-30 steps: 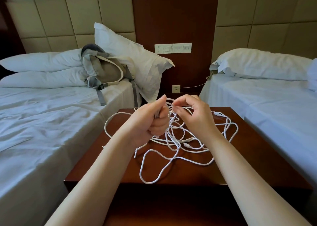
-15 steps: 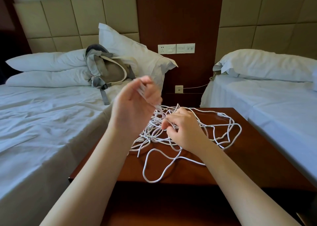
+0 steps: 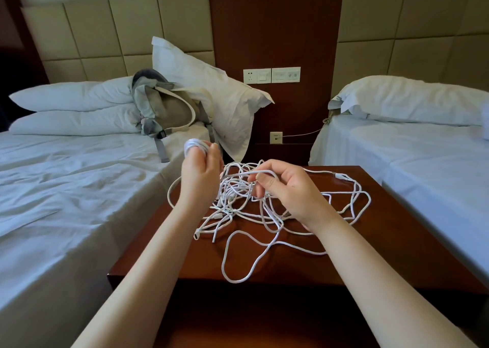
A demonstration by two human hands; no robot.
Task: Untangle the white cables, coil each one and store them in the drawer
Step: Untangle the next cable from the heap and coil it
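- The white cables (image 3: 232, 200) lie in one loose tangle on the top of the wooden nightstand (image 3: 402, 244). They are thickest near its far middle, and one long loop trails to the near edge.
- Where strands cross in the thick part, I cannot tell how many cables there are. Plug ends show at the left front of the heap and at the far right.
- The left hand (image 3: 201, 174) is raised over the nightstand's left side, its fingers curled round a small coil (image 3: 194, 146) of white cable. The hand hides most of the coil, and the coil is blurred.
- The right hand (image 3: 289, 193) pinches a strand (image 3: 248, 173) between thumb and fingertips, just above the tangle. Its other fingers are bent under.
- The nightstand's front face is dark, and no detail can be made out there.
- A bed with white sheets stands on either side: the left bed (image 3: 66, 189) and the right bed (image 3: 428, 167), both cut off by the frame.
- A grey backpack (image 3: 166, 109) leans against pillows on the left bed.
- Wall sockets (image 3: 271, 75) sit on the wood panel behind.
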